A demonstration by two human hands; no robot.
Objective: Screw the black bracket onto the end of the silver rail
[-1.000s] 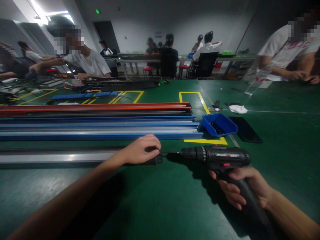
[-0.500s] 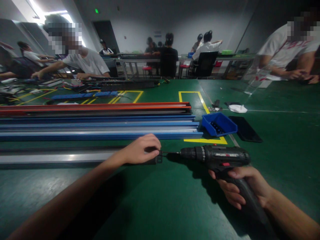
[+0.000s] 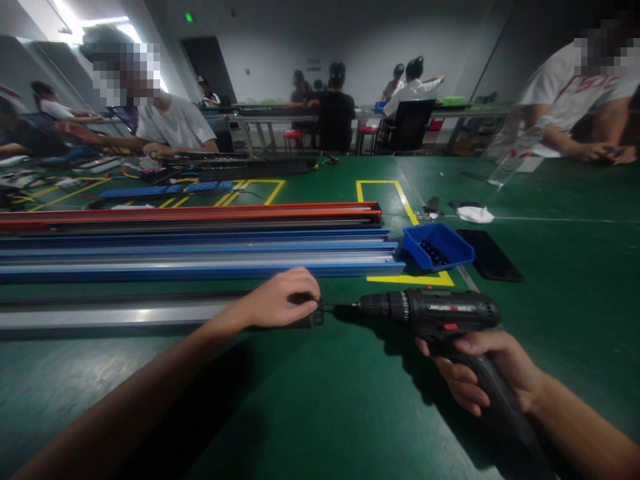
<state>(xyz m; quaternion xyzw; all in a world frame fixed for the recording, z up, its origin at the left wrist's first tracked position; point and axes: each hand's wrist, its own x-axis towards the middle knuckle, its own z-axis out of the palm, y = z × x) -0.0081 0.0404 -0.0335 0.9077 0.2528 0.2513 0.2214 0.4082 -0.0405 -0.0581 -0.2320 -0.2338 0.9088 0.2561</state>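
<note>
My right hand (image 3: 465,373) is wrapped round the grip of a black cordless drill (image 3: 445,310), which points left and lies level just above the table. A long thin bit (image 3: 343,305) sticks out of its chuck. The bit's tip meets the right end of a dark metal channel (image 3: 165,313) with a shiny strip along it. Over that end my left hand (image 3: 283,300) is closed, thumb and fingers bent round it beside the bit's tip. A small black end bracket (image 3: 317,317) shows under the thumb. Any screw there is hidden by the fingers.
Beyond the channel lie several blue profiles (image 3: 300,270) and an orange one (image 3: 325,211). A blue bin (image 3: 443,250) of small dark parts stands beside a black phone-like slab (image 3: 490,255). A clear bottle (image 3: 513,157) leans back right. Two people are across the green table (image 3: 320,413).
Both hands, the drill and the channel hold nearly the same place. The view has shifted slightly. Across the table at left, a person's arm has moved.
</note>
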